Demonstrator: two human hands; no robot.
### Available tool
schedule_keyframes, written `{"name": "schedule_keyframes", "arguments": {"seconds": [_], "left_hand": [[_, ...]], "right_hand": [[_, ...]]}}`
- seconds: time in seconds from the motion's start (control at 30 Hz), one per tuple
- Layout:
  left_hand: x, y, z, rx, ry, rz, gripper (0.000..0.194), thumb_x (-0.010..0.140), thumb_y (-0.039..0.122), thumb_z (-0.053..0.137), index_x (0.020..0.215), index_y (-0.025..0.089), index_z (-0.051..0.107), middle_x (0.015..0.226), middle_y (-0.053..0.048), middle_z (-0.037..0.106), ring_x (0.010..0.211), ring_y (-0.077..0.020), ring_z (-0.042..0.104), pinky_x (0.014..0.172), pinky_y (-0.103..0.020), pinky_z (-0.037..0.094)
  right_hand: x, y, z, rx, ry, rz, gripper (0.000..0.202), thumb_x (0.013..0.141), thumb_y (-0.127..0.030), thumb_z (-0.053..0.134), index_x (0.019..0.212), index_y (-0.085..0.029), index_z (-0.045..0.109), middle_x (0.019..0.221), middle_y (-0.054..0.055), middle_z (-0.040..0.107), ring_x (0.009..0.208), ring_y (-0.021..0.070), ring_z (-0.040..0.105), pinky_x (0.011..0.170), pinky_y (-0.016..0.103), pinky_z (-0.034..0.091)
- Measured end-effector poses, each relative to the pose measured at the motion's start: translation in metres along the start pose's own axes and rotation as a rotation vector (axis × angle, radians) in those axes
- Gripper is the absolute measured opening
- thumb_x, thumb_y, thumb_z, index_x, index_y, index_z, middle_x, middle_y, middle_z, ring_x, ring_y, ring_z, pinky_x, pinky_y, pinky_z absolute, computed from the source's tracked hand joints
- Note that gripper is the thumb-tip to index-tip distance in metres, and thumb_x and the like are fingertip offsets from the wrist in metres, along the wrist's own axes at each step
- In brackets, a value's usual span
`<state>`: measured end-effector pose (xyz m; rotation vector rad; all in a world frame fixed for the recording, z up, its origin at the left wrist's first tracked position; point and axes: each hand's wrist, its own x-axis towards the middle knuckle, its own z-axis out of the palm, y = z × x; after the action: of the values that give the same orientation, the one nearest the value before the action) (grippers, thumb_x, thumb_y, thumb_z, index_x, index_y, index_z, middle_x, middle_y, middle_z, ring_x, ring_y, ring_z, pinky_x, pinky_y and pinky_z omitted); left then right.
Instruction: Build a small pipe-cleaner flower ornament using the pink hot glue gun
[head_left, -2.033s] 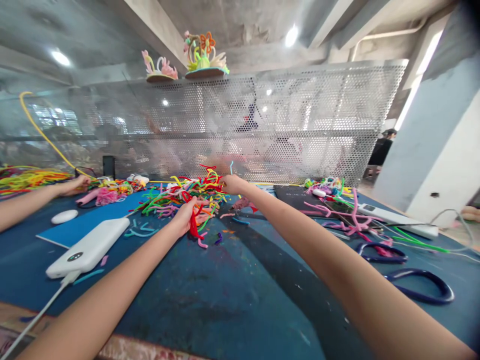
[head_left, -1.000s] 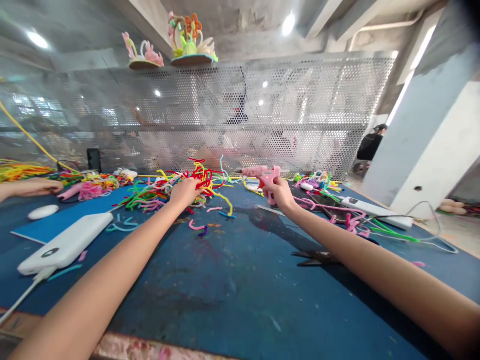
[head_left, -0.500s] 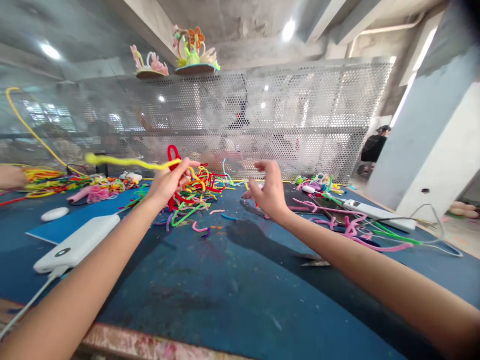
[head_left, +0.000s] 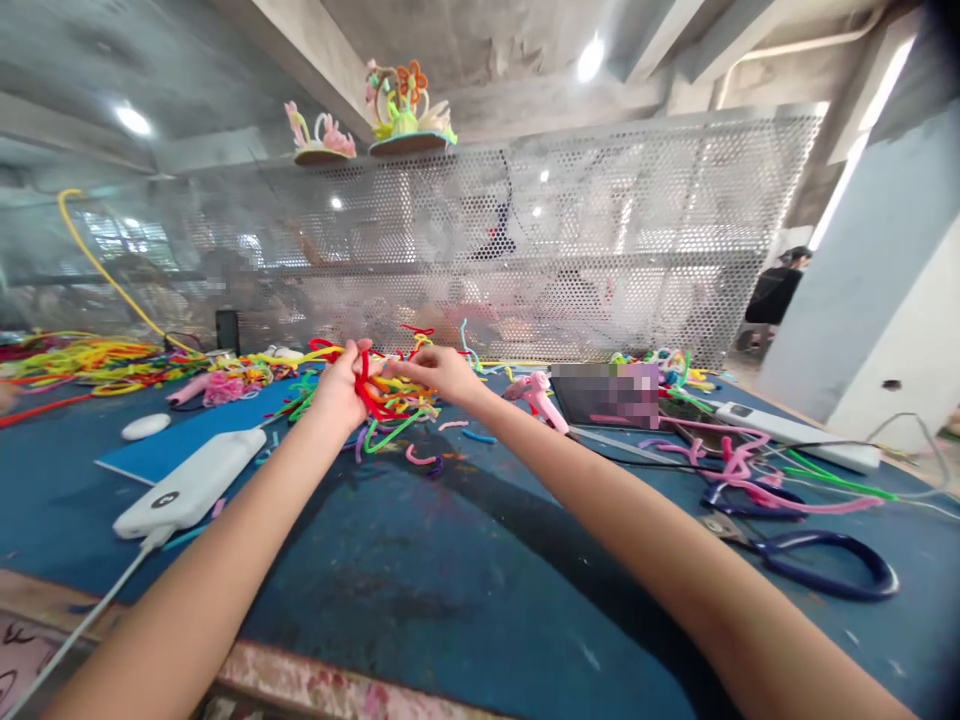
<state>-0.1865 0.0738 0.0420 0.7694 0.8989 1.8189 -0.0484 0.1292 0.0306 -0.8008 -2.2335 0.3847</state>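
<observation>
My left hand point(head_left: 341, 392) is closed around a bent red pipe cleaner point(head_left: 362, 372), whose loop stands out over the fingers. A yellow pipe cleaner point(head_left: 289, 358) reaches out to the left behind that hand; its other end is hidden there. Thumb and fingers of my right hand point(head_left: 444, 374) pinch together just right of the red piece, and what lies between the fingertips is too small to make out. Beneath and behind both hands spreads a tangled pile of coloured pipe cleaners point(head_left: 401, 400).
A pink glue gun point(head_left: 541, 398) and a dark tablet point(head_left: 600, 395) lie right of my hands. Blue-handled scissors point(head_left: 832, 565) rest beyond my right forearm. At left are a white power bank point(head_left: 191, 482) and a blue sheet point(head_left: 150, 455). A perforated metal screen point(head_left: 622, 220) stands behind.
My right hand has moved left from above the glue gun to meet my left hand, its fingers now pinched. The yellow pipe cleaner has swung back behind the left hand. The view has shifted slightly.
</observation>
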Motion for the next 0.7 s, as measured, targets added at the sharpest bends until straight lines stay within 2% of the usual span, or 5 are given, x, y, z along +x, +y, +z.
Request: {"name": "schedule_keyframes", "arguments": {"seconds": [0.17,0.33,0.4,0.57,0.7], "left_hand": [[0.014,-0.02,-0.025,0.09,0.023,-0.15,0.028,0.09,0.02,0.046,0.065,0.014,0.055,0.034,0.011,0.027,0.023,-0.0021,0.02,0.027,-0.013,0.017],[0.016,-0.046,-0.03,0.169,-0.018,-0.259,0.02,0.088,0.018,0.051,0.076,0.009,0.064,0.04,0.007,0.038,0.025,-0.0005,0.025,0.026,-0.011,0.017],[0.015,-0.051,-0.03,0.189,-0.023,-0.26,0.018,0.087,0.022,0.055,0.081,0.009,0.065,0.044,0.004,0.044,0.026,-0.0007,0.029,0.026,-0.011,0.016],[0.012,-0.055,-0.031,0.202,-0.071,-0.249,0.023,0.082,0.03,0.064,0.083,0.007,0.066,0.046,0.004,0.045,0.027,-0.0004,0.031,0.026,-0.012,0.016],[0.008,-0.051,-0.025,0.166,-0.133,-0.203,0.033,0.077,0.04,0.068,0.08,0.008,0.064,0.05,0.005,0.046,0.029,0.0011,0.03,0.027,-0.011,0.018]], "right_hand": [[0.003,0.038,0.017,-0.242,0.105,0.169,0.03,0.086,-0.022,0.049,0.113,-0.011,0.053,0.116,0.018,0.059,0.109,0.0239,0.053,0.089,0.034,0.04],[-0.015,0.062,0.029,-0.255,0.004,0.248,0.018,0.078,-0.017,0.059,0.096,-0.015,0.061,0.095,0.015,0.068,0.093,0.0258,0.062,0.082,0.035,0.044],[-0.018,0.061,0.026,-0.218,0.027,0.247,0.01,0.082,-0.021,0.055,0.088,-0.017,0.062,0.091,0.013,0.068,0.088,0.0243,0.063,0.078,0.033,0.045],[-0.013,0.039,0.011,-0.059,0.298,0.232,0.044,0.097,-0.033,0.015,0.112,-0.015,0.052,0.109,0.015,0.062,0.099,0.0204,0.059,0.081,0.03,0.045],[-0.006,0.021,0.017,0.117,0.341,0.248,0.054,0.096,-0.03,0.001,0.121,-0.012,0.045,0.094,0.013,0.066,0.075,0.0152,0.064,0.063,0.023,0.048]]}}
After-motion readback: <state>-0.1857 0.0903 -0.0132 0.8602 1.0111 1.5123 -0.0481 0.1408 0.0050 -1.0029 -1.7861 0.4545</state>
